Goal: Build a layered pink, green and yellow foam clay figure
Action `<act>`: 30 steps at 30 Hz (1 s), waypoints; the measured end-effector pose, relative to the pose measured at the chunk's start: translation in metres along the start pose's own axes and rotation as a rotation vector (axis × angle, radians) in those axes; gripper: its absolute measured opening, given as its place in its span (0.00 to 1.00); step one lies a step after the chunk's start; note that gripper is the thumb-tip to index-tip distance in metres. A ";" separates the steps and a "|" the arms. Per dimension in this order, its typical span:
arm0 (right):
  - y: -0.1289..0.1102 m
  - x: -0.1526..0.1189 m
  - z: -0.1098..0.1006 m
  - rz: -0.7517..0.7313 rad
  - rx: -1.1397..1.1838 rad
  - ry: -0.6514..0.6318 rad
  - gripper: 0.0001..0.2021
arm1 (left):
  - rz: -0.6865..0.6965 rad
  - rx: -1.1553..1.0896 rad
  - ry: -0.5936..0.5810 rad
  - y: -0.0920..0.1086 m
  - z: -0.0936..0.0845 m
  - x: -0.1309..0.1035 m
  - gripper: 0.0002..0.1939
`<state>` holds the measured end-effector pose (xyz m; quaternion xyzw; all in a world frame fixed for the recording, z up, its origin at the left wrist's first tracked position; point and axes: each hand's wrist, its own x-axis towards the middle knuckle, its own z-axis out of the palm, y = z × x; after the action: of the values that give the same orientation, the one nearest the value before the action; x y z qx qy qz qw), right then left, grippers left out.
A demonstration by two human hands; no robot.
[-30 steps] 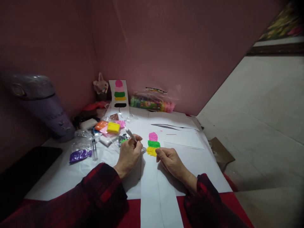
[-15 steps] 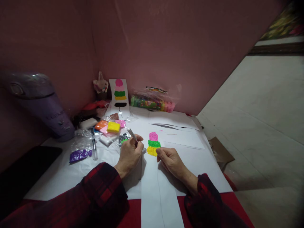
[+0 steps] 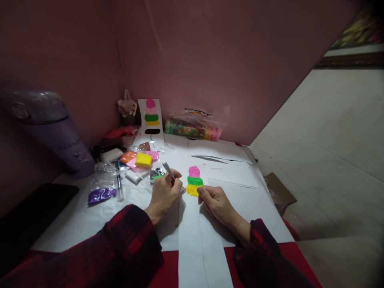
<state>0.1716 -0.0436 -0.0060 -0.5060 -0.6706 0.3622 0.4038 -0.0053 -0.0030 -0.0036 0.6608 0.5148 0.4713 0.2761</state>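
Observation:
My left hand (image 3: 165, 196) is closed around a slim silver fork (image 3: 168, 169), its handle tilted up and its thin tines at the left edge of a yellow clay piece (image 3: 193, 190). At that piece's right edge, my right hand (image 3: 216, 203) has its thumb and forefinger pinched together; what lies between them is hidden. Textured green clay (image 3: 195, 181) and a pink clay piece (image 3: 194, 171) sit in a stack above the yellow one. All three lie on a long white paper strip (image 3: 195, 248) with a thin drawn line running down it.
A painted sample card (image 3: 152, 116) leans against the wall. Left of my hands are wrapped clay packs (image 3: 143, 160), a purple clay pack (image 3: 102, 196), a clear pen (image 3: 120, 188) and a lilac bottle (image 3: 60, 136). A bag of coloured sticks (image 3: 192, 130) lies behind, with cut paper (image 3: 231, 176) at right.
Little differs. Both hands stay at the yellow clay, and the fork's handle has shifted very slightly to the right.

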 end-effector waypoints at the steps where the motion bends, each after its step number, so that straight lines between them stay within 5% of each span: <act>1: 0.000 0.000 0.000 0.001 -0.001 -0.001 0.27 | -0.004 -0.007 0.002 0.000 0.000 0.000 0.07; 30: -0.002 0.001 0.000 0.007 -0.010 -0.004 0.28 | 0.014 -0.056 -0.044 0.001 -0.001 -0.002 0.08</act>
<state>0.1710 -0.0435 -0.0038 -0.5097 -0.6715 0.3612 0.3986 -0.0054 -0.0056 -0.0028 0.6665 0.4906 0.4729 0.3024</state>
